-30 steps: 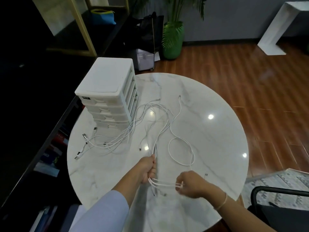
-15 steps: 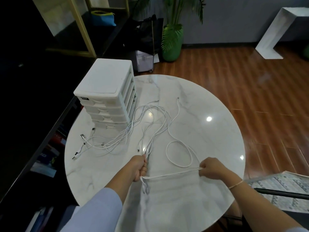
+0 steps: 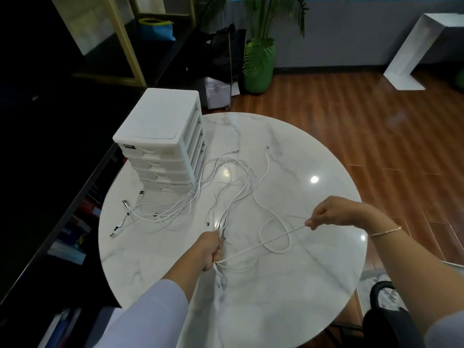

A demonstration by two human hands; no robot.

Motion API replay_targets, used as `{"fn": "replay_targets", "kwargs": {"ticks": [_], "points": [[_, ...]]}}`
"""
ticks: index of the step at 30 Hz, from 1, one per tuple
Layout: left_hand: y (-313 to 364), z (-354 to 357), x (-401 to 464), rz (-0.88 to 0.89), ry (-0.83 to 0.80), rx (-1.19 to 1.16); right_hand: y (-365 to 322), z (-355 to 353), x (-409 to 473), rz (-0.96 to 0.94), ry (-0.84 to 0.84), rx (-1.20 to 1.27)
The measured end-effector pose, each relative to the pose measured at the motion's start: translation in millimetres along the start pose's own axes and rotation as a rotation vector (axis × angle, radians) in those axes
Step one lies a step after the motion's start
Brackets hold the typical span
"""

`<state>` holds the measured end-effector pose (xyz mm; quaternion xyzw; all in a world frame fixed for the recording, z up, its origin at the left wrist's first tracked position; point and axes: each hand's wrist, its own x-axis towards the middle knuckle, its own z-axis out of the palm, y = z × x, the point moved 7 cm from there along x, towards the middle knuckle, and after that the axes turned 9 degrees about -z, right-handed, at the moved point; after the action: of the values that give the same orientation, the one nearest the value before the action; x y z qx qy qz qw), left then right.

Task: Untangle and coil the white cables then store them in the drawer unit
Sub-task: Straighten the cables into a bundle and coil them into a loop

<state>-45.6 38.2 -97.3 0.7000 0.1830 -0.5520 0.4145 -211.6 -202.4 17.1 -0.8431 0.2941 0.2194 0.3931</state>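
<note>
Several white cables (image 3: 200, 199) lie tangled across the round marble table (image 3: 313, 285), their plugs spread toward the left edge. My left hand (image 3: 209, 251) grips a bundle of these cables in a fist above the table's near middle; short ends hang below it. My right hand (image 3: 334, 213) pinches one white cable strand (image 3: 263, 244), drawn taut from my left fist up to the right. A loose loop of cable (image 3: 275, 237) lies under that strand. The white drawer unit (image 3: 163, 139) stands at the table's back left, drawers closed.
A dark shelf unit (image 3: 50, 172) borders the table on the left. A potted plant (image 3: 258, 69) and a small case (image 3: 217, 92) stand on the wooden floor behind. A black chair (image 3: 384, 295) sits at the lower right, a white bench (image 3: 411, 56) far right.
My right hand has drawn one cable strand away from my left hand, out to the right and upward, so the strand is now taut. My left hand keeps its grip on the bundle.
</note>
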Motion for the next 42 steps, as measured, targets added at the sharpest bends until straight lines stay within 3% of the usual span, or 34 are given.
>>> {"fn": "replay_targets", "kwargs": {"ticks": [2, 5, 11, 16, 19, 21, 24, 26, 28, 30, 34, 42], "points": [[-0.5, -4.6, 3.0, 0.002, 0.016, 0.006, -2.7, -22.4, -5.4, 0.026, 0.013, -0.165], [-3.9, -15.8, 7.7, -0.016, 0.037, -0.003, -9.8, -68.1, -12.1, 0.041, 0.249, -0.359], [-0.7, -11.2, 2.4, -0.005, 0.044, -0.036, -19.8, -82.1, 4.7, 0.015, 0.595, -0.396], [-1.4, -11.2, 0.1, -0.026, 0.020, -0.116, -37.4, -6.1, 35.0, 0.018, 0.192, -0.654], [1.3, -5.6, -1.2, -0.036, -0.035, -0.206, -77.1, 58.3, 46.5, -0.187, 0.157, -0.813], [4.0, -1.9, -2.7, -0.034, -0.069, -0.227, -99.6, 110.3, 51.9, -0.339, 0.032, -0.621], [4.0, 1.7, -3.2, -0.051, -0.102, -0.272, -118.3, 168.2, 48.1, -0.409, -0.247, -0.246], [4.6, 0.8, -1.6, -0.053, -0.108, -0.311, -122.1, 169.5, 44.9, -0.356, -0.183, 0.068], [6.2, -2.8, 1.8, -0.045, -0.095, -0.314, -120.0, 161.8, 45.4, -0.298, -0.058, 0.209], [6.5, -4.8, 3.7, -0.039, -0.071, -0.275, -122.5, 156.9, 45.1, -0.331, 0.024, 0.080], [4.0, -2.7, 3.2, -0.049, -0.035, -0.232, -114.3, 142.3, 48.0, -0.409, -0.026, -0.229], [11.9, 12.0, -2.3, -0.079, -0.104, -0.252, -52.7, 74.8, 70.7, -0.164, 0.243, -0.386]]}}
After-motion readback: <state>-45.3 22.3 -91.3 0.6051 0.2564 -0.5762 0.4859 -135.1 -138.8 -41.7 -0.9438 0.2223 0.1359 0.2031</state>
